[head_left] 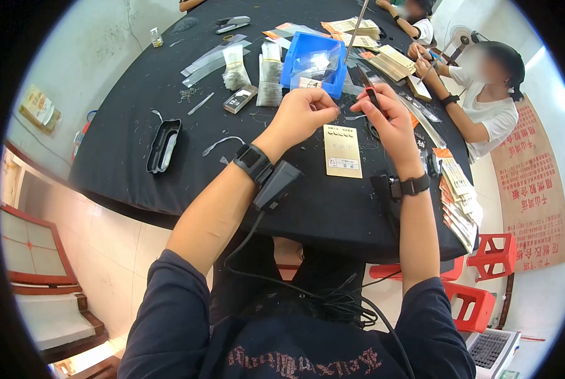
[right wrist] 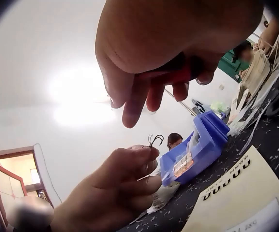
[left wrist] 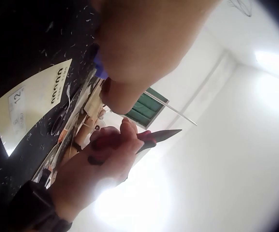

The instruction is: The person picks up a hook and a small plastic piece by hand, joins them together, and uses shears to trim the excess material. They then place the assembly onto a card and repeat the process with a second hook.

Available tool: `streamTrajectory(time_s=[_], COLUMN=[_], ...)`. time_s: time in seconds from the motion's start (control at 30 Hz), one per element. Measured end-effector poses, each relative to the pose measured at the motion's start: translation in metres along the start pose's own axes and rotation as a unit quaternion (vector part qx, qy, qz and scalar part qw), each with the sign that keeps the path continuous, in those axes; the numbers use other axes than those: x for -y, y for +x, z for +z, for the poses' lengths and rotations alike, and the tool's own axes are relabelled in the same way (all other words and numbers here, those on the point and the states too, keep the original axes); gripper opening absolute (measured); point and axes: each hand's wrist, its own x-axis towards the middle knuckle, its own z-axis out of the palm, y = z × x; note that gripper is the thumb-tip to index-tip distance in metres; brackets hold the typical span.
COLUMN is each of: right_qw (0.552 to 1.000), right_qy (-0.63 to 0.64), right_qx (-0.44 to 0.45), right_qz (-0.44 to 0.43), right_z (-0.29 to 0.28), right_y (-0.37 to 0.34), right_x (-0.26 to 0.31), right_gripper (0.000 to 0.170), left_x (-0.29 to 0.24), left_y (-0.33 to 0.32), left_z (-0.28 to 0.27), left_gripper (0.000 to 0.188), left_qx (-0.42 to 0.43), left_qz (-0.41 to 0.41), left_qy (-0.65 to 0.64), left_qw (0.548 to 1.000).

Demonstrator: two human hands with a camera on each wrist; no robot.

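Observation:
In the head view my left hand point(head_left: 304, 117) is raised over the table, its thumb and fingertips together. The right wrist view shows it pinching small dark fish hooks point(right wrist: 156, 140), whose curved ends stick up from the fingertips. Close beside it, my right hand point(head_left: 390, 123) grips scissors point(left wrist: 166, 136) with red and black handles; the pointed blades face away from the palm. Below and between the hands, a pale yellow card point(head_left: 342, 151) lies on the black cloth, with a row of dark hook shapes along one edge and a label marked 12.
A blue bin point(head_left: 334, 88) holding clear plastic bags stands just beyond my hands. Bundles of packets point(head_left: 270, 74), a small box point(head_left: 240, 99) and a black case point(head_left: 165, 146) lie leftward. Stacked cards point(head_left: 462, 199) line the right edge. People sit at the right.

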Motion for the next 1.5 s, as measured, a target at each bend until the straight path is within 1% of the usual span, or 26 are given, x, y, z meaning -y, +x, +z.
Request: streamTrajectory(time_s=[0.1, 0.2, 0.3, 0.4, 0.5, 0.9, 1.1, 1.5], right_qw=[0.997, 0.991, 0.988, 0.984, 0.983, 0.982, 0.98, 0.98], right_qy=[-0.053, -0.128, -0.129, -0.126, -0.123, -0.119, -0.124, -0.117], right_qx=[0.016, 0.036, 0.065, 0.104, 0.122, 0.13, 0.141, 0.143], right_qz=[0.053, 0.021, 0.048, 0.066, 0.061, 0.071, 0.062, 0.073], right_z=[-0.01, -0.015, -0.016, -0.017, -0.016, -0.014, -0.015, -0.014], right_y=[-0.002, -0.003, -0.004, -0.005, -0.006, -0.006, -0.005, -0.005], right_x=[0.001, -0.009, -0.008, -0.005, -0.006, -0.004, -0.005, -0.002], right_gripper=[0.019, 0.019, 0.021, 0.024, 0.025, 0.028, 0.028, 0.026], left_x=[0.003, 0.001, -0.001, -0.002, -0.002, -0.006, -0.007, -0.009], left_y=[0.002, 0.001, 0.0, 0.001, 0.001, 0.0, -0.001, -0.002], left_z=[0.0, -0.003, -0.004, -0.003, -0.006, -0.005, -0.005, -0.006], left_gripper=[0.012, 0.011, 0.01, 0.01, 0.01, 0.01, 0.011, 0.011], left_qx=[-0.049, -0.051, -0.067, -0.094, -0.072, -0.072, -0.062, -0.06], left_qz=[0.021, 0.028, 0.026, 0.047, 0.042, 0.042, 0.04, 0.039], left_qy=[-0.051, -0.049, -0.053, -0.081, -0.044, -0.016, -0.012, 0.005], left_qw=[0.997, 0.997, 0.996, 0.991, 0.996, 0.996, 0.997, 0.997])
